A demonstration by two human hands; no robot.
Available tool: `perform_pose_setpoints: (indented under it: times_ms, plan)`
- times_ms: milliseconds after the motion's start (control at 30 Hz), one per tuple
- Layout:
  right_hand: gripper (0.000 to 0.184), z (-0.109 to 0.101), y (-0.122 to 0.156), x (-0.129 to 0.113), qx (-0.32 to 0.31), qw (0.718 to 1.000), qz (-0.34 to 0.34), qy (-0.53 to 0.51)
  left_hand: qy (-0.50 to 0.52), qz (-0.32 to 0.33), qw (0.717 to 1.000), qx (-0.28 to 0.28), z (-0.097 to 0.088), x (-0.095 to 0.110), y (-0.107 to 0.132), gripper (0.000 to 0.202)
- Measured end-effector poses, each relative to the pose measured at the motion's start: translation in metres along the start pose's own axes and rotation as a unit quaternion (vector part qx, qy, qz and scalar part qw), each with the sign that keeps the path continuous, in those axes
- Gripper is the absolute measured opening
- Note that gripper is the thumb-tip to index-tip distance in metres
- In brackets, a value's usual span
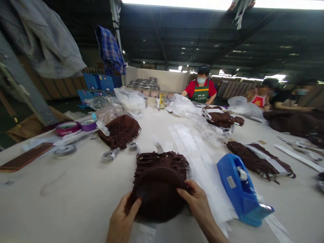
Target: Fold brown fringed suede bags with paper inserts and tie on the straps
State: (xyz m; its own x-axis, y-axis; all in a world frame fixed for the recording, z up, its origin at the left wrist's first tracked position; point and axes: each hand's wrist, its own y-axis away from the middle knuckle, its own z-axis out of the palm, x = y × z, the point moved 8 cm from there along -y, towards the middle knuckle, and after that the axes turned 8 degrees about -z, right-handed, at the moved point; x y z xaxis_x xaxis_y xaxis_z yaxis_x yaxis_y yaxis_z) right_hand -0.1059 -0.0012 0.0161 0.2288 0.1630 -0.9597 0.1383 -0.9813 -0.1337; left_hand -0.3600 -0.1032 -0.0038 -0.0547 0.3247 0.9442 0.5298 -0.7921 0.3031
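A dark brown fringed bag (159, 192) lies on the white table in front of me, its smooth rounded base turned toward me and its fringe and metal eyelets at the far side. My left hand (124, 214) grips the bag's left edge, thumb on top and fingers hidden beneath. On the right edge, my right hand (196, 199) pinches the bag between thumb and fingers. Long white paper strips (202, 168) lie beside and partly under the bag. A blue tape dispenser (240, 189) stands just right of my right hand.
Another fringed bag (121, 130) sits at left, near purple tape rolls (68, 129) and a brown strap (27, 156). A paper-wrapped fringed bag (260, 158) lies at right. Clear plastic bags (130, 101) are piled farther back. A co-worker in a green apron (201, 91) stands across the table; others are at right.
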Motion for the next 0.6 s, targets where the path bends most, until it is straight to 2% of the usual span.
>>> perform_pose_setpoints:
  times_ms: [100,200,267,367,467,533,600]
  plan:
    - [0.026,0.005,0.011,-0.005,-0.007,0.999,-0.013,0.051,0.063,-0.025,0.998,-0.002,0.009,-0.005,-0.002,0.046]
    - [0.044,0.015,0.040,-0.008,0.055,0.989,-0.083,0.112,0.087,-0.043,0.995,0.034,0.007,-0.007,-0.013,0.043]
    - [0.057,0.021,0.064,-0.010,0.121,0.963,-0.162,0.178,0.092,-0.052,0.993,0.048,0.003,-0.009,-0.022,0.041]
    - [0.064,0.027,0.086,-0.009,0.158,0.908,-0.235,0.310,0.134,-0.068,0.987,0.052,-0.002,-0.012,-0.032,0.038]
    - [0.053,0.012,0.080,-0.010,0.155,0.858,-0.222,0.436,0.178,-0.094,0.979,0.044,-0.005,-0.015,-0.036,0.034]
    - [0.037,-0.003,0.065,-0.011,0.122,0.846,-0.176,0.488,0.188,-0.115,0.974,0.043,-0.005,-0.017,-0.036,0.033]
    - [0.025,-0.012,0.048,-0.016,0.063,0.844,-0.136,0.515,0.190,-0.131,0.972,0.040,-0.005,-0.020,-0.036,0.033]
